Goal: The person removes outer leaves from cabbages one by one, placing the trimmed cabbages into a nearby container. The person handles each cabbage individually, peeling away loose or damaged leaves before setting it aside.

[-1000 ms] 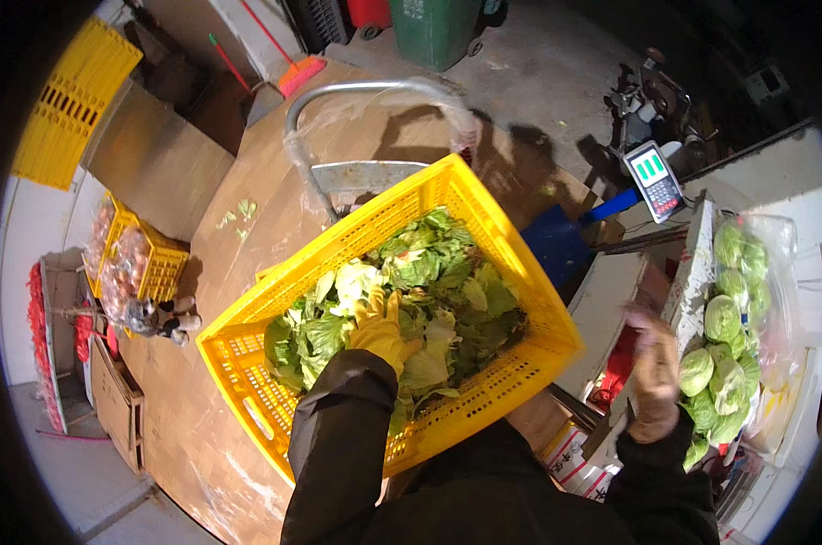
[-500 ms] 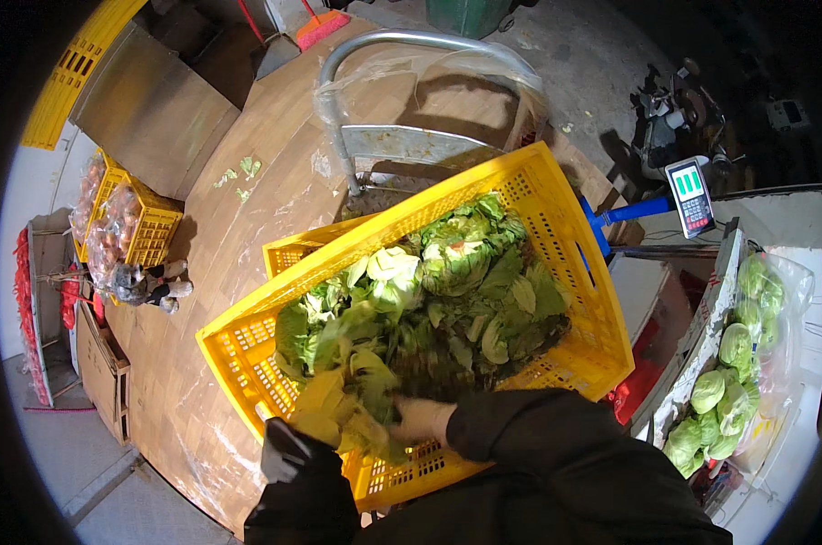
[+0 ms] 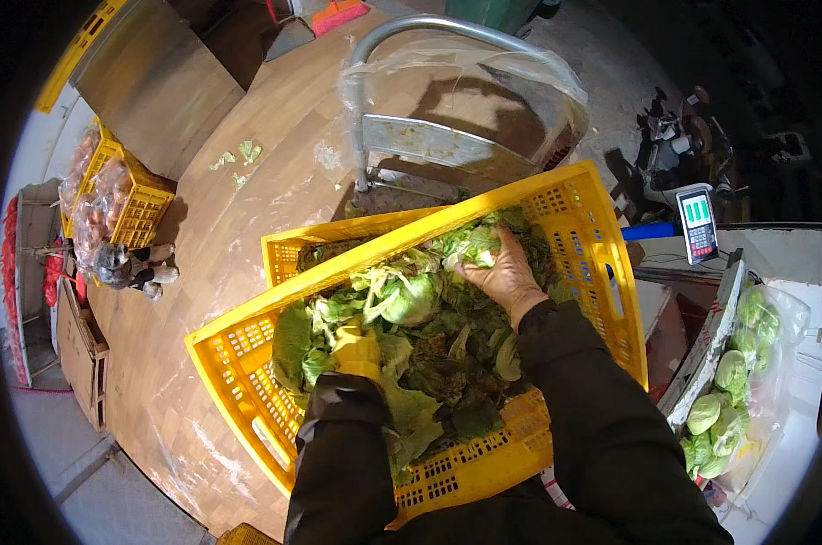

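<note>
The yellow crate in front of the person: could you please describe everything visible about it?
The yellow crate looks like rigid plastic with perforated, slotted walls. It sits tilted on a second yellow crate, and is full of loose green leaves. The gloved left hand and the bare right hand both rest in the leaves.

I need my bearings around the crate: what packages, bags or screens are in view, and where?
Scale display: right of the yellow crate, small upright panel, green lit screen, red keys below.
Clear bag of lettuce heads: far right, on a white surface.
Bagged produce: far left, in a small yellow crate.
</note>
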